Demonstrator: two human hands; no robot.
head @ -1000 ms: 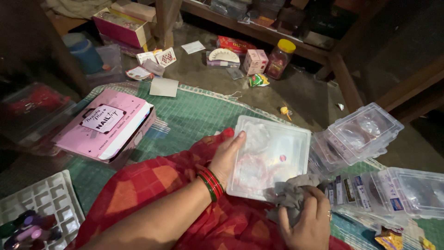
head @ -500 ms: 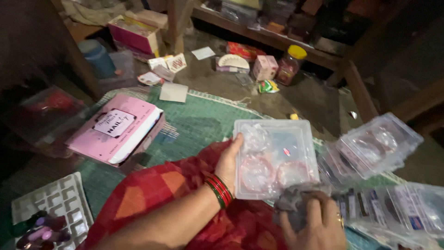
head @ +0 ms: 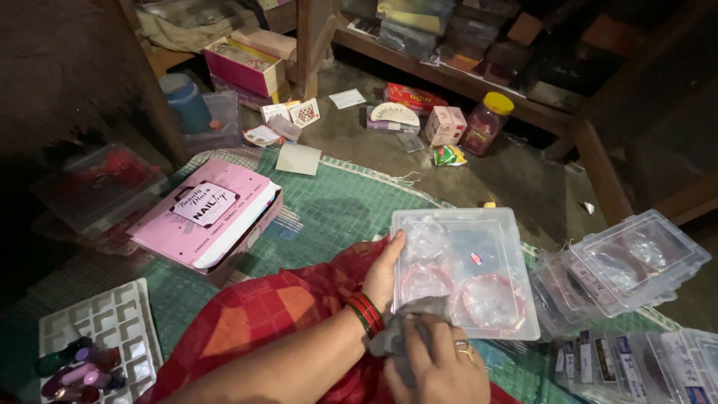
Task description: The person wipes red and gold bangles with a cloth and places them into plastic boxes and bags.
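Left hand (head: 385, 273) fingers grip the clear box (head: 467, 273) by its left edge, box at 3 o'clock of the hand, over the red cloth (head: 254, 314) on the lap. Right hand (head: 437, 366) fingers clench a grey rag (head: 407, 329) at 6 o'clock, touching the box's near edge. Green mat (head: 329, 209) on a dark dirt floor (head: 516, 179). Pink box (head: 206, 217) at 9, white tray (head: 105, 322) at 8, more clear boxes (head: 628, 265) at 3. Wood shelf (head: 449, 75) w/ jar (head: 486, 123) at 12. Room is dim.
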